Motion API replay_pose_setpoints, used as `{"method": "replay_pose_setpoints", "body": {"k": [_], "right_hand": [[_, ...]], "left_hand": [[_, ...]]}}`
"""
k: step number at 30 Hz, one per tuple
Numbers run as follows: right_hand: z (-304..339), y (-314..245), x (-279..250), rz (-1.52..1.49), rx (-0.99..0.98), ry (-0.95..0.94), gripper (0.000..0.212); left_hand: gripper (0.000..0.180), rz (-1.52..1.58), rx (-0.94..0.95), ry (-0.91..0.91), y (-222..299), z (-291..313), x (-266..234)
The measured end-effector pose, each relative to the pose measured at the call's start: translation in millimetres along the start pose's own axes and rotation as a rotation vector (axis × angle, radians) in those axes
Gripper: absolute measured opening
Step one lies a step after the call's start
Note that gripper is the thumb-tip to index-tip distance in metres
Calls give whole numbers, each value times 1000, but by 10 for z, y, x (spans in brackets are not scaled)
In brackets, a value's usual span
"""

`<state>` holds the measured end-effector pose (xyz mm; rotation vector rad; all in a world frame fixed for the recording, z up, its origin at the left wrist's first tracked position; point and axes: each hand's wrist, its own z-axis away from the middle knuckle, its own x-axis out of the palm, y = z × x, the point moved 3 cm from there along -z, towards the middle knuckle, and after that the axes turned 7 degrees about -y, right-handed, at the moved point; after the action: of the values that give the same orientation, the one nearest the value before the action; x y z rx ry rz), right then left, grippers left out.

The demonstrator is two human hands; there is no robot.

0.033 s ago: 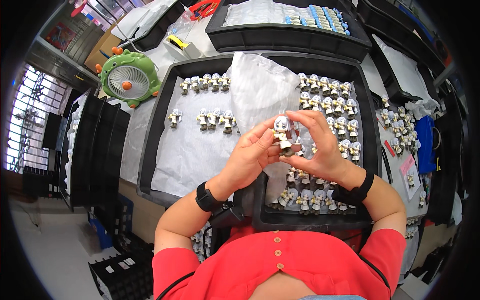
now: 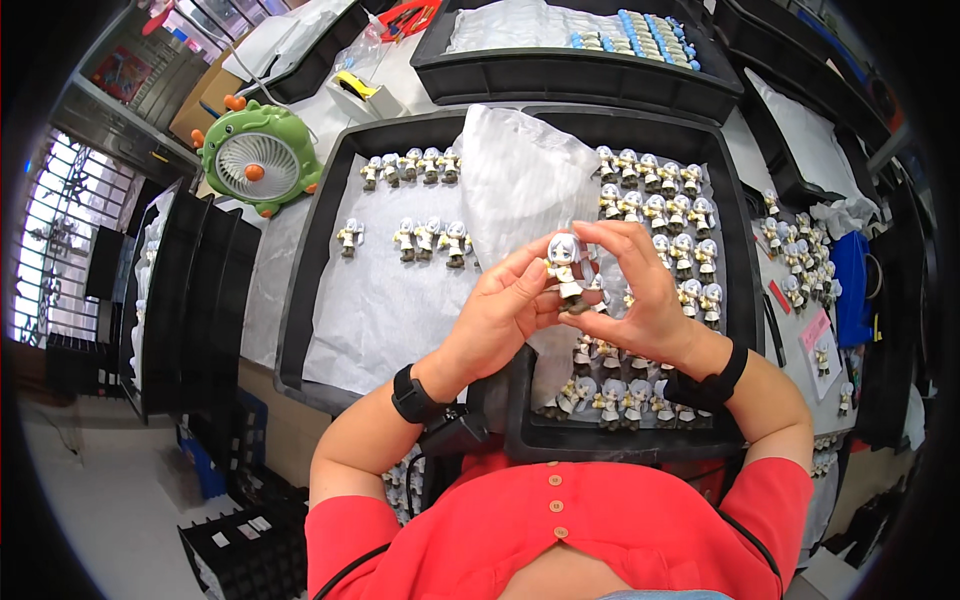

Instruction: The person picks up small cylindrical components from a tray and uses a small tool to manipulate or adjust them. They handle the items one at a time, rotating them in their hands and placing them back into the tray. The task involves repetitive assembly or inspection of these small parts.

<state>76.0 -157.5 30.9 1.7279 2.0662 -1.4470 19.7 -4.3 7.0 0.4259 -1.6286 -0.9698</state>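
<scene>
Here, left grip [image 2: 508,304] and right grip [image 2: 646,298] pinch one figurine [image 2: 563,266], well apart from a pink label [image 2: 815,327].

Green creature-shaped fan [image 2: 255,160] near a yellow-topped white box [image 2: 376,102], red tray [image 2: 430,15] beyond.

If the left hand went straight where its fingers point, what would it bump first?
Likely the right hand, just past the little figure the left hand holds; depth is hard to judge.
</scene>
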Motion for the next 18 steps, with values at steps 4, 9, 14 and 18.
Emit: {"method": "replay_pose_setpoints", "body": {"k": [4,9,14,18], "right_hand": [[-2,27,4,-26,3,-11,83],[22,61,40,-92,81,-60,88],[20,66,46,-62,25,-31,84],[17,61,50,8,-44,-22,79]], "left_hand": [[51,5,-13,-16,8,0,5],[49,22,-21,-5,-6,-6,-7],[51,-142,-7,132,-17,20,-30],[48,-110,-4,210,-78,19,-101]]}}
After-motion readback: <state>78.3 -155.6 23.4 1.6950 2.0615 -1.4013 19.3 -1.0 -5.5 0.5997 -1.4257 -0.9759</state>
